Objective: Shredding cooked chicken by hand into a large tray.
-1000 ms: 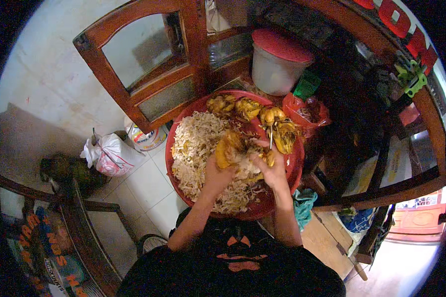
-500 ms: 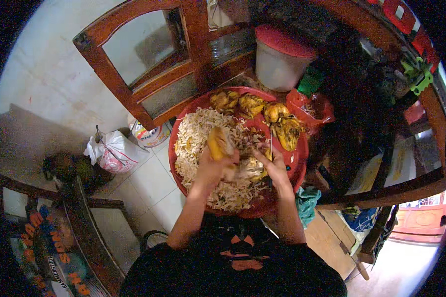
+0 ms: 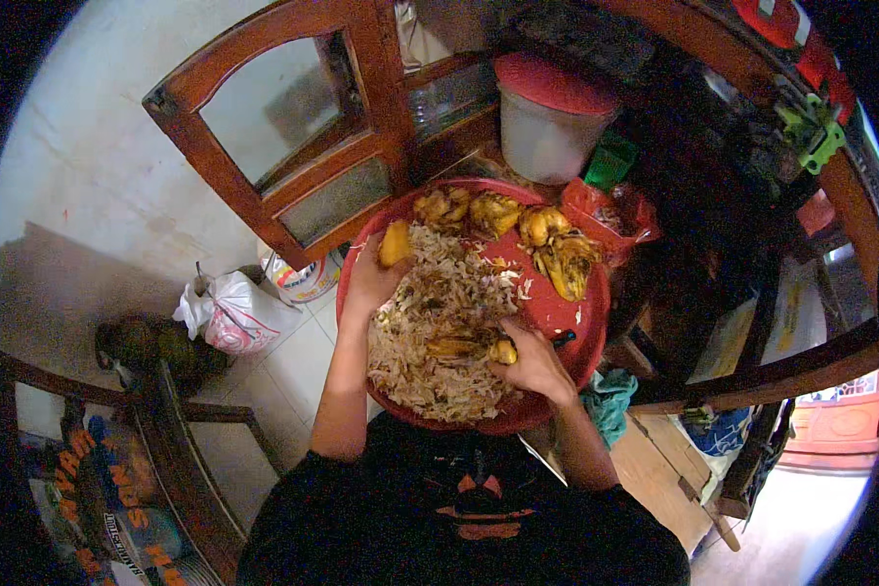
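Observation:
A red round tray (image 3: 555, 317) in front of me holds a broad heap of brown-flecked rice (image 3: 449, 293). My left hand (image 3: 369, 280) is closed around a yellow piece of chicken (image 3: 395, 244) at the heap's left edge. Low over the rice on the right, my right hand (image 3: 535, 367) grips another piece of chicken (image 3: 503, 352), its fingers partly hidden. Just beside that hand shows a short black handle (image 3: 563, 338); what it belongs to is hidden. Several browned chicken pieces (image 3: 495, 212) lie along the tray's far and right rim.
Behind the tray stand a white bucket with a red lid (image 3: 557, 83), a green container (image 3: 611, 161) and a red bag (image 3: 610, 212). A wooden-framed door (image 3: 283, 127) rises at far left. A white plastic bag (image 3: 234, 311) sits on the floor; a teal cloth (image 3: 610, 400) hangs right.
My left hand has moved left and away from me with its chicken piece. The right hand has come lower and nearer, onto chicken over the rice. The thin upright blade no longer shows.

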`<state>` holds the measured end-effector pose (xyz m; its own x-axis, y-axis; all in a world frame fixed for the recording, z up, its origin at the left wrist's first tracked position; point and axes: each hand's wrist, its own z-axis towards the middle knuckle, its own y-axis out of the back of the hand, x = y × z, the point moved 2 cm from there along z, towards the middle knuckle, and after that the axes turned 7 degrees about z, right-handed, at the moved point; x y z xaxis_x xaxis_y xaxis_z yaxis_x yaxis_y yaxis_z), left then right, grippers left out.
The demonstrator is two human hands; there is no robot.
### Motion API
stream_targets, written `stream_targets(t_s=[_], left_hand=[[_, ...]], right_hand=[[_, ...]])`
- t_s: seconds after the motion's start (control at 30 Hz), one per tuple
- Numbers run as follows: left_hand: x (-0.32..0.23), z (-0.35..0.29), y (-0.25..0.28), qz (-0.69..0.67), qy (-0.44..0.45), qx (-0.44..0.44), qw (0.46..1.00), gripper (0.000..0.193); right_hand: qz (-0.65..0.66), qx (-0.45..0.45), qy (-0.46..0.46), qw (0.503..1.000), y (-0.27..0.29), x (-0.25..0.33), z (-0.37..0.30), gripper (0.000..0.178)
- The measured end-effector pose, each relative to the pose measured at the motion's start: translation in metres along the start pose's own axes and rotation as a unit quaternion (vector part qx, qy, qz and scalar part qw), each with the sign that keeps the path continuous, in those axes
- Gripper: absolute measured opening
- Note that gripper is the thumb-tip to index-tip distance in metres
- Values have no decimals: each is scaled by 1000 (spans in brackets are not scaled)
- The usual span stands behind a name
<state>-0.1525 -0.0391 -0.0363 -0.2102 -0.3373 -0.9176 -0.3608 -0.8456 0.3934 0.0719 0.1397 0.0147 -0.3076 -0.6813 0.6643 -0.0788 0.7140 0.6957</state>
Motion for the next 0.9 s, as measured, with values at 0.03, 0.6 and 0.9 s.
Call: stream_targets(t_s=[0.03,0.6,0.9], left_hand=[[-8,10,-6,92,-55,-21,994,57],[-52,-74,-58,-115,29,103,988,49],[-95,-94,-67,-264,86,189,942,62]], right_hand=[[30,4,-18,999,1,-3,0,60],[718,-42,-185,670,5,-71,9,32],[710,-38,-154,687,6,-11,8,32]])
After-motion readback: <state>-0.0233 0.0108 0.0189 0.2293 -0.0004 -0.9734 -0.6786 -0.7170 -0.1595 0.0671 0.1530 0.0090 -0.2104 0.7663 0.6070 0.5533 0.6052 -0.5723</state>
